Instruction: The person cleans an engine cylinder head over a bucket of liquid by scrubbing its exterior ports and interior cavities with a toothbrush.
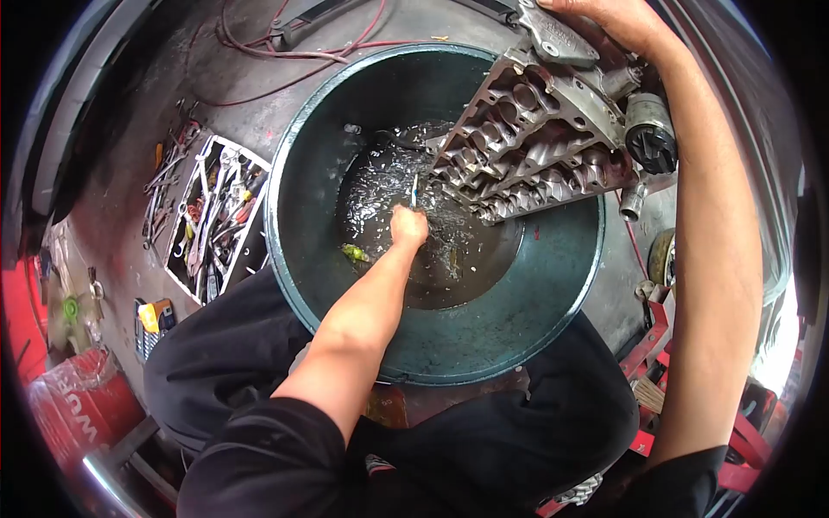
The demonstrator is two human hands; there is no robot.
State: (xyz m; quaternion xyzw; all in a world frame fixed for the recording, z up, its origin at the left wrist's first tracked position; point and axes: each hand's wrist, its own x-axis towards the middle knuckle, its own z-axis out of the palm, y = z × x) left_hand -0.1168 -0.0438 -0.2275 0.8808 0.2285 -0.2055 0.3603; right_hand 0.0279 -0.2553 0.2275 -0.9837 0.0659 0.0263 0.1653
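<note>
My left hand (pixel 409 227) is closed around a slim, light-coloured brush (pixel 414 190) with a bluish spot; its working end is hard to make out. Below it, dark, rippling liquid (pixel 380 203) lies in the large green tub (pixel 484 345) between my knees. At the upper right, my right hand (pixel 604 15) grips the upper end of a heavy metal cylinder head (pixel 535 129), though some fingers are cut off by the frame. The cylinder head is tilted over the tub's right side, its ribbed, wet-looking face turned toward the brush. A round black-and-silver fitting (pixel 649 134) sits on its right side.
Left of the tub, a white tray (pixel 175 278) holds several wrenches and other tools, with more tools beside it. A red hose (pixel 319 53) loops across the floor behind. Red drum (pixel 82 406) stands lower left. Red metal parts (pixel 661 332) lie at right. Something yellow-green (pixel 355 252) floats in the liquid.
</note>
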